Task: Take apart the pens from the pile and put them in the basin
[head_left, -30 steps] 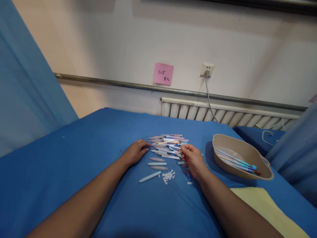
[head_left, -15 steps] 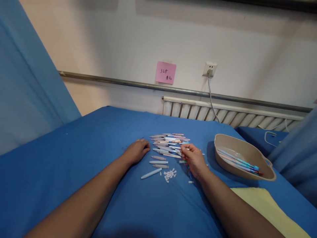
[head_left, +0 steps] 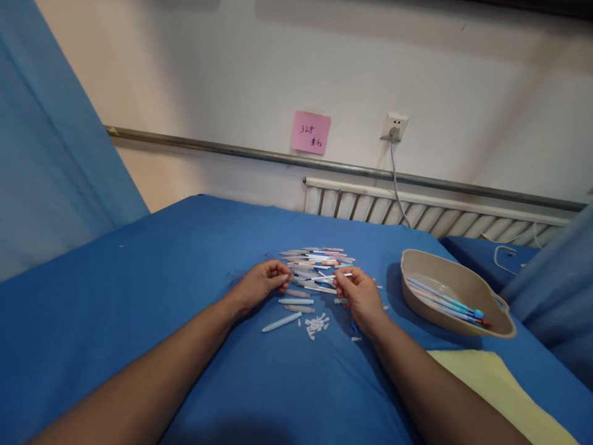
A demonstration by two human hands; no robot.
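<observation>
My right hand pinches a thin white pen refill, which points left over the pile. At the pile's left end, my left hand has thumb and forefinger together; what is between them, if anything, is too small to make out. Pale pen barrels and white refills lie in rows between the hands. Closer to me are a light blue pen barrel, lying slanted, and a heap of small white pen tips. Small coloured parts beside my right hand are partly hidden by it.
To the right stands a beige basket holding several pens. A yellow cloth lies in front of it on the blue sheet. Behind the bed are a radiator, a metal rail and a plugged-in cord.
My left hand has lifted from the sheet and moved right to the pens, its fingers coming together. My right hand, still with the white refill, has shifted slightly left.
</observation>
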